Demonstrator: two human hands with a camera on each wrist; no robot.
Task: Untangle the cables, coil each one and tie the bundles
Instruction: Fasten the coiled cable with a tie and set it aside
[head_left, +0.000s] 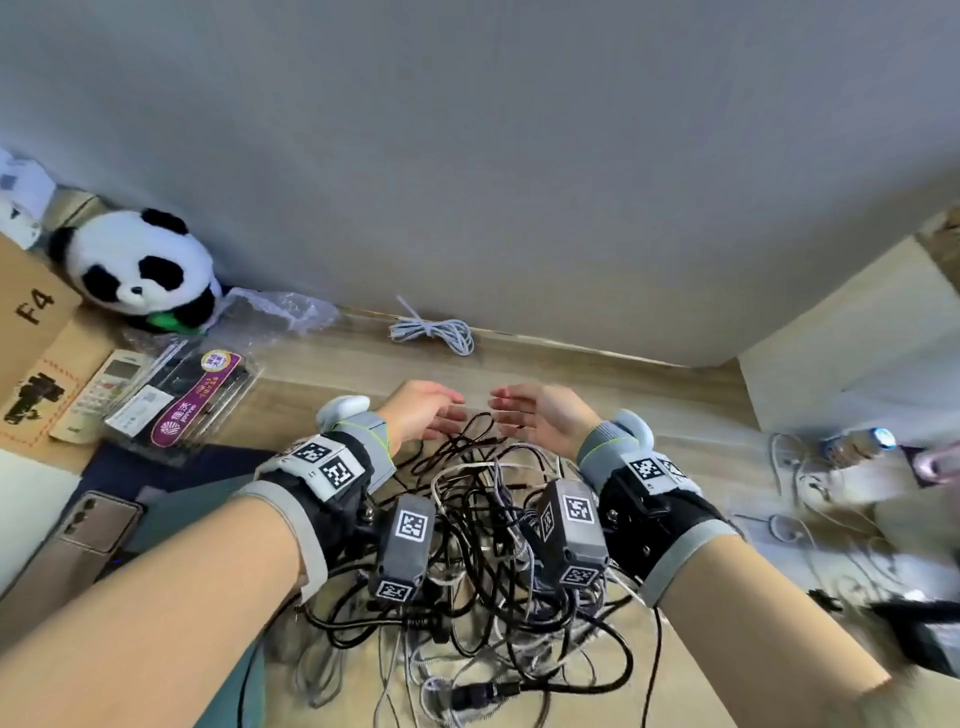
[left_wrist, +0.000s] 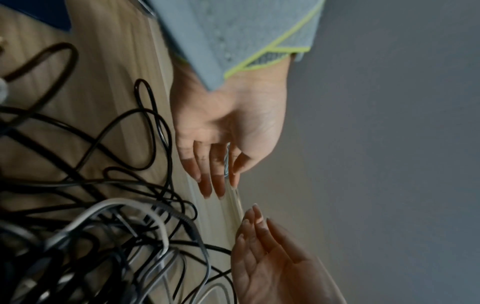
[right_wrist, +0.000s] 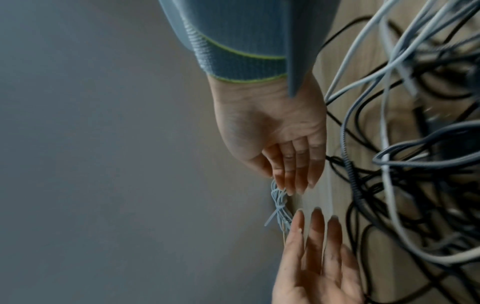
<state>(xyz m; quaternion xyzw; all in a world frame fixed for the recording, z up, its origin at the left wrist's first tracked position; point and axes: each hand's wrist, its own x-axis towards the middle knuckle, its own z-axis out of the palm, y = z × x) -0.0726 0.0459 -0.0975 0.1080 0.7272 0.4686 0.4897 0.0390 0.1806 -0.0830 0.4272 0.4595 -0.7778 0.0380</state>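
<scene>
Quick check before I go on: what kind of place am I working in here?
Probably a desk at home or in a small office, not a workshop: a wooden desktop against a grey wall, a plush panda, a cardboard box, and a phone beside the tangled cables.

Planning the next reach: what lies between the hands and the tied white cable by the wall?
Only bare wooden desk, seen in the head view.

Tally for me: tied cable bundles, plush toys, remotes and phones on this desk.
Coiled pale grey cable bundle, tied: 1
Black-and-white plush panda: 1
White remote control: 1
Brown-backed phone: 1
Total: 4
</scene>
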